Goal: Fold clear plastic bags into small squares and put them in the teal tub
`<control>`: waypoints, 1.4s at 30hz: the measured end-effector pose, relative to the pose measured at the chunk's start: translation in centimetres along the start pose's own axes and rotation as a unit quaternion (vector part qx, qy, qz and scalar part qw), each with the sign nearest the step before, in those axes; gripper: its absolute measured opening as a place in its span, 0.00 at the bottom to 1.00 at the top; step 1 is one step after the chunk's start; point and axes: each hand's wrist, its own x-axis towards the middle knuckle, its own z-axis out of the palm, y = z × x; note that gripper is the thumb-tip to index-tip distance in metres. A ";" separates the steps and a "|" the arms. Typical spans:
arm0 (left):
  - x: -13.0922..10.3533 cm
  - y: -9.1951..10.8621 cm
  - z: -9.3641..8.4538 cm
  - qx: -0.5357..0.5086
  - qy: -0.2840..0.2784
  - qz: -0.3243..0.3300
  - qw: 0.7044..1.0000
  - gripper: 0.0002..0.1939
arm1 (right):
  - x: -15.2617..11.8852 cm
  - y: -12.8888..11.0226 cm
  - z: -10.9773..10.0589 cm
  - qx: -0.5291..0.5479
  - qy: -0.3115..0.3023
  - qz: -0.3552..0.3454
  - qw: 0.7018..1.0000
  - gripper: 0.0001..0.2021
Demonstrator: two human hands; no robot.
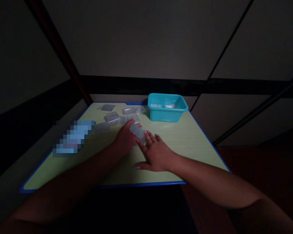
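A small translucent plastic bag (137, 132) lies between my two hands above the middle of the table. My left hand (126, 137) is closed on the bag's left side, thumb pointing away from me. Stretched out with its fingers apart, my right hand (158, 153) touches the right edge of the same bag with its fingertips. Just beyond my left hand, several clear plastic bags (111, 117) lie loosely overlapping. What the bags contain, if anything, is too dim to make out.
A turquoise plastic basket (164, 114) with some clear packets inside stands at the back right. A blurred-out light blue object (75, 136) lies by the left edge. The pale table (190, 143) has a blue rim, with a wall panel (141, 39) behind it.
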 end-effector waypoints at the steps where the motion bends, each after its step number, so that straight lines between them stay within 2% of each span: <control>1: 0.0 0.4 0.1 -0.007 0.021 -0.018 1.000 0.07 | 0.0 -0.1 0.1 0.003 -0.002 0.000 1.000 0.50; 5: -0.4 2.0 -0.2 0.016 0.029 -0.036 0.999 0.09 | 0.1 -0.4 0.3 0.010 0.004 -0.007 1.000 0.50; 12: -0.9 4.4 -3.3 0.152 0.025 -0.029 0.988 0.04 | 0.3 -0.5 0.7 0.024 0.002 -0.034 0.999 0.48; 13: -0.9 4.7 -3.7 0.161 0.022 -0.030 0.986 0.05 | 0.3 -0.5 0.8 0.024 0.003 -0.035 0.999 0.48; 16: -0.8 5.1 -4.8 0.221 0.004 -0.019 0.975 0.16 | 0.3 -0.5 0.9 0.025 0.005 -0.040 0.999 0.48; 21: 0.0 5.5 -6.7 0.324 -0.024 -0.009 0.946 0.21 | 0.3 -0.6 1.1 0.016 -0.004 -0.038 0.999 0.47; 24: 0.3 6.1 -7.6 0.401 -0.053 -0.016 0.914 0.24 | 0.4 -0.7 1.1 0.008 -0.007 -0.039 0.999 0.47; 29: 0.8 6.6 -8.2 0.516 -0.063 0.008 0.854 0.26 | 0.3 -0.8 1.1 -0.005 -0.007 -0.037 0.999 0.45; 31: 1.0 6.6 -8.2 0.536 -0.062 0.028 0.841 0.24 | 0.3 -0.8 1.0 -0.008 0.001 -0.037 0.999 0.45; 38: 1.1 6.4 -8.0 0.504 -0.031 0.059 0.861 0.17 | 0.1 -0.7 0.6 -0.020 0.037 -0.109 0.993 0.35; 42: 1.3 6.2 -8.1 0.500 -0.021 0.079 0.862 0.16 | 0.3 -0.5 0.6 0.005 0.025 -0.116 0.993 0.37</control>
